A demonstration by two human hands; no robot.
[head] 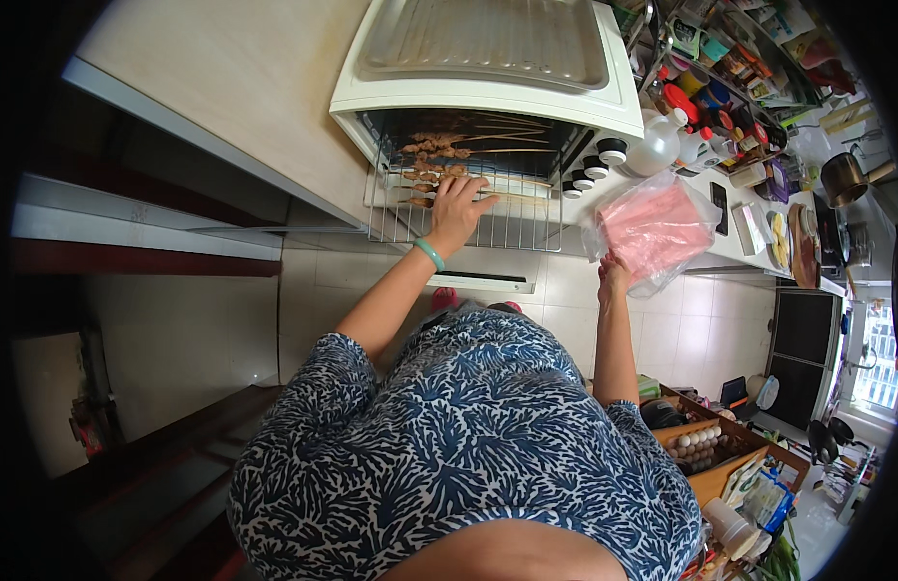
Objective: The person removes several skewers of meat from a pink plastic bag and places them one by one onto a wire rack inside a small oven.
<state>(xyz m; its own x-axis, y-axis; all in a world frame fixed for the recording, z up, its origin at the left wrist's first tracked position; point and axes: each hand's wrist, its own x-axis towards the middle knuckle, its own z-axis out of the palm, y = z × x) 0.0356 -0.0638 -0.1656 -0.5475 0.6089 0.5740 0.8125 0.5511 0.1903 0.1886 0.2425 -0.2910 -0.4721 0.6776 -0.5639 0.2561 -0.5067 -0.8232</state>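
Note:
A wire rack [514,234] juts out of the open front of a white countertop oven [485,98]. Skewers of meat [423,176] lie across it, their bare sticks pointing right, and some reach back into the oven. Over the skewers at the rack's front is my left hand [454,212], fingers bent down among the sticks; whether they grip one is hidden. A green bangle circles that wrist. To the right, my right hand [614,276] grips the lower left edge of a clear plastic bag [659,232] with something flat and pink inside.
A metal tray [485,43] rests on the oven's top. Control knobs [596,167] line its right side. Beyond stand a large plastic jug [656,145], jars and bottles. A phone [719,208] lies on the counter. Behind at right, a wooden drawer unit holds eggs [699,441].

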